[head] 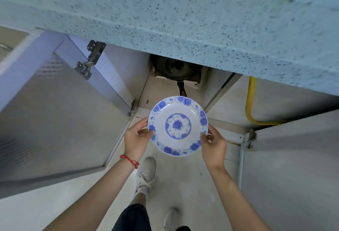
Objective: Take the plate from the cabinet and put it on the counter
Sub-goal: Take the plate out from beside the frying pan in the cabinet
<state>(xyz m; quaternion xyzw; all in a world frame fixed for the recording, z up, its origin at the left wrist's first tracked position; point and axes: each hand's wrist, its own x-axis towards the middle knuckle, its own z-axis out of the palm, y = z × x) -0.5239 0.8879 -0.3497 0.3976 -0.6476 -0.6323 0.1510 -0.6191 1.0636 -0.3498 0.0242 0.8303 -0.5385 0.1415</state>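
Plate (178, 126) below counter (183, 20) edge, rim pinched in fingers of left hand (136, 139) and right hand (213, 144); open cabinet (165, 87) behind

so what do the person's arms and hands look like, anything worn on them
Both forearms are bare, with no sleeves in view. The left hand has a thin red braided string bracelet at the wrist, with a small knot or tassel. The right hand and its wrist carry nothing: no gloves, rings or watch show.

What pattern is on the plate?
White plate with blue flowers around the rim and centre, seen in the head view.
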